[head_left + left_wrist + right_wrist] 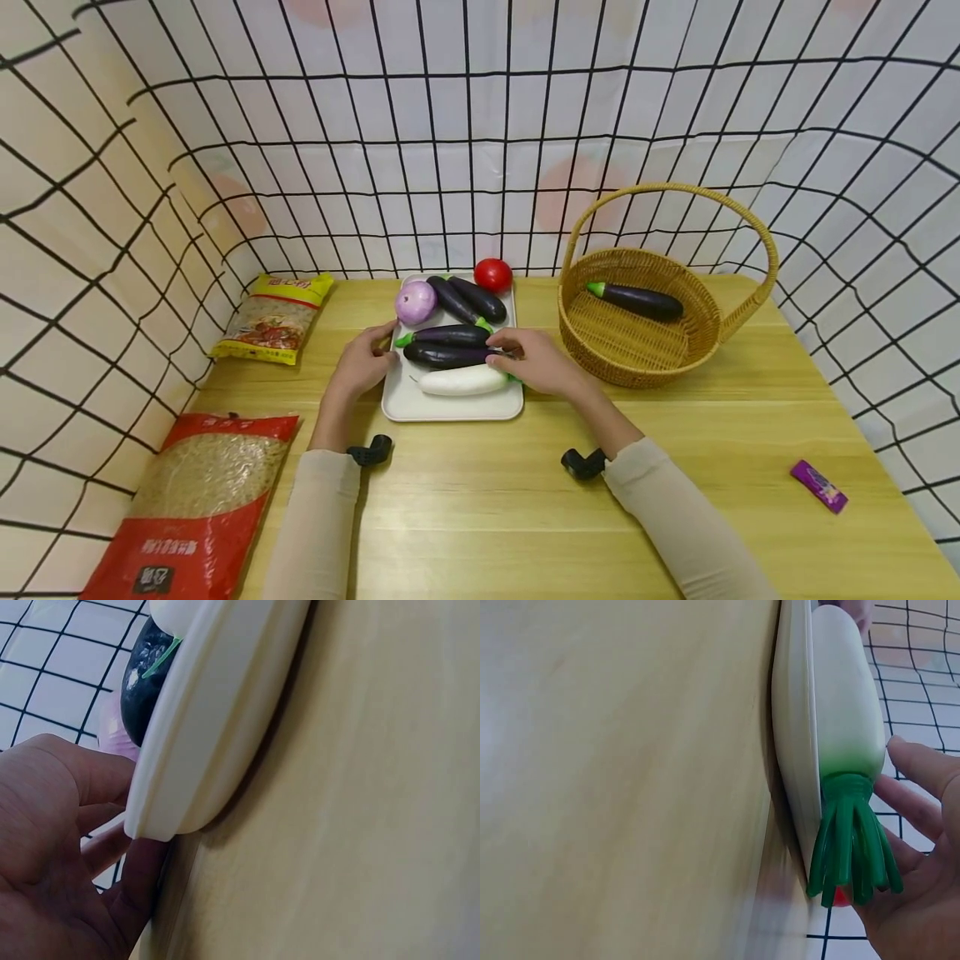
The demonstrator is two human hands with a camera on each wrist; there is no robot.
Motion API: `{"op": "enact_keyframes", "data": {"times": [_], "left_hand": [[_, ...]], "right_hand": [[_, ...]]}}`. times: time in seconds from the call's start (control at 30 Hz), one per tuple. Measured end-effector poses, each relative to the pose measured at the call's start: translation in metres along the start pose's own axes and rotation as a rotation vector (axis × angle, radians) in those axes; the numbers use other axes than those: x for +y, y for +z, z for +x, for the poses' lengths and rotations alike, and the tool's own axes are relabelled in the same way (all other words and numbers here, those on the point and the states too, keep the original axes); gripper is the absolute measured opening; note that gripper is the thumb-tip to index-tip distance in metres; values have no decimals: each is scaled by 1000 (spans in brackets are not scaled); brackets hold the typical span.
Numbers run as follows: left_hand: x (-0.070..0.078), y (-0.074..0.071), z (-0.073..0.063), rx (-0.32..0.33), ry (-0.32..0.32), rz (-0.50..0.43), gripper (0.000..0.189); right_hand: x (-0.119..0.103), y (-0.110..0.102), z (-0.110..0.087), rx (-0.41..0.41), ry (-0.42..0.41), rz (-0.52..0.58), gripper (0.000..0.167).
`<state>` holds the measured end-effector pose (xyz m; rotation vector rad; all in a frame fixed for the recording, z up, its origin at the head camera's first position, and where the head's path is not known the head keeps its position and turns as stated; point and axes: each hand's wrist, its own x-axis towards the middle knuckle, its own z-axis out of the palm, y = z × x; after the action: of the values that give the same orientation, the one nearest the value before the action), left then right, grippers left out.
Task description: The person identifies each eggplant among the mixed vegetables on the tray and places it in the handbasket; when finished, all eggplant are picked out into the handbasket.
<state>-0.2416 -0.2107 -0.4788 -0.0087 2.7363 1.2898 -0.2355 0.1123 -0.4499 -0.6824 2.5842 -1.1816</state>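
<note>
A white tray (450,407) on the table carries several vegetables. My left hand (365,360) grips its left edge, thumb at the rim (159,776) and fingers reaching beneath in the left wrist view. My right hand (536,360) is at the tray's right side, thumb and forefinger around the end of a dark eggplant (442,356). Just behind that lies another eggplant (450,335) with a green stem. A white radish (847,705) lies along the front, its green leaves (851,840) beside my right fingers. At the back are two more eggplants (476,298), a purple onion (416,302) and a tomato (492,275).
A wicker basket (637,371) with a tall handle stands right of the tray, one eggplant (637,302) inside. On the left lie a yellow food bag (273,318) and a large red bag (202,500). A small purple packet (819,486) lies far right. Black grid panels enclose the table.
</note>
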Motion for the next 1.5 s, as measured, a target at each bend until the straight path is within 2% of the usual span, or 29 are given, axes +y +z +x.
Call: {"op": "enact_keyframes", "data": {"times": [0.33, 0.8, 0.93, 1.23, 1.5], "left_hand": [[-1, 1, 2, 13, 12, 17, 67], [-1, 2, 1, 1, -10, -2, 67], [-1, 2, 1, 3, -23, -7, 67], [-3, 4, 2, 4, -11, 12, 66], [-4, 4, 2, 6, -13, -8, 67]], "right_hand": [[-2, 3, 7, -37, -9, -60, 39], [-1, 3, 15, -91, 3, -92, 32], [-1, 3, 15, -111, -4, -107, 33], [-5, -4, 12, -139, -3, -137, 40], [-11, -14, 4, -69, 14, -96, 40]]}}
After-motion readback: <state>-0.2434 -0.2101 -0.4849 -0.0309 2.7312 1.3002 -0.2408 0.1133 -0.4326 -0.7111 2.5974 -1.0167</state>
